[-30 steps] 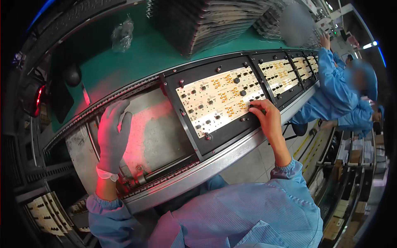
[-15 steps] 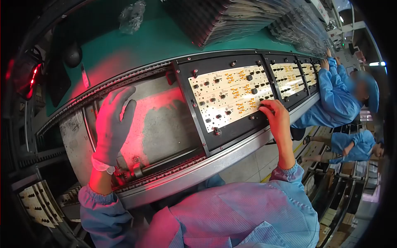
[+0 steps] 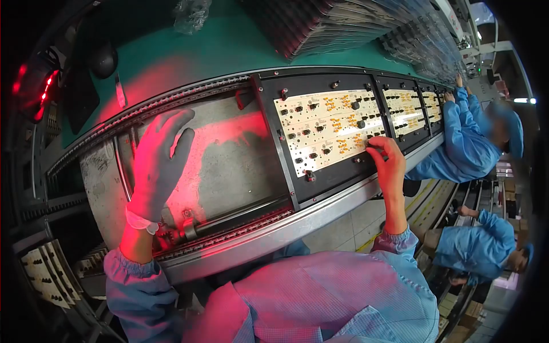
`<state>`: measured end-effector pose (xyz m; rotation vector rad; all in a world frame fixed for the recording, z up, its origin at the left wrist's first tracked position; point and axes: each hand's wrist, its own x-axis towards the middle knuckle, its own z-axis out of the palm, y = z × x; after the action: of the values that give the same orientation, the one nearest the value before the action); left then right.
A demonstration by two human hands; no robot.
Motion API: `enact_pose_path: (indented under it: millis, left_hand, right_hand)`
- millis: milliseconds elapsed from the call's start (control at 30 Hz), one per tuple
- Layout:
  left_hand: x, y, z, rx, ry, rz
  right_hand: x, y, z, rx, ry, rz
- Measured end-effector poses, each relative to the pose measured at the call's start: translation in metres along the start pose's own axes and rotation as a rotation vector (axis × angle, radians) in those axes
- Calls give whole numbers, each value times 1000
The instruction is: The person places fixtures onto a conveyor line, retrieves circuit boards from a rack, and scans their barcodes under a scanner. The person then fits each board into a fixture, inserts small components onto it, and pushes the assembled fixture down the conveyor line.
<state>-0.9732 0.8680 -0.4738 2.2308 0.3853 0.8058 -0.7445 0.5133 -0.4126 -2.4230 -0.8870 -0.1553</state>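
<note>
A cream circuit board (image 3: 329, 128) with black parts and orange markings lies in a black carrier frame (image 3: 311, 171) on the conveyor line. My right hand (image 3: 387, 162), bare, presses its fingertips on the board's lower right corner; whether it pinches a small part is hidden. My left hand (image 3: 159, 163), in a grey glove, rests flat and spread on the bare metal bed (image 3: 229, 171) of the conveyor, left of the carrier.
More carriers with boards (image 3: 403, 106) follow along the line to the right. Stacked dark trays (image 3: 349, 23) stand on the green shelf (image 3: 189, 57) behind. Co-workers in blue coats (image 3: 466, 143) work at the right. A rack of boards (image 3: 43, 277) sits at lower left.
The carrier and board have slid to the right along the line, and my right hand has followed on the board's corner. My left hand stays on the metal bed.
</note>
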Motion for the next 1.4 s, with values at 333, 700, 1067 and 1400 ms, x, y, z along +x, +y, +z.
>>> enact_pose_path:
  millis: [333, 700, 1067, 1400]
  left_hand:
    - [-2, 0, -5, -4, -24, -23]
    - [-4, -5, -8, 8, -28, -15]
    - [-8, -8, -14, 61, -32, 21]
    - [-8, -8, -24, 51, -56, -5]
  right_hand:
    - [0, 2, 2, 25, 9, 12]
    - [5, -3, -2, -63, -59, 43]
    - [9, -3, -1, -171, -72, -67]
    - [9, -3, -2, -89, -47, -15]
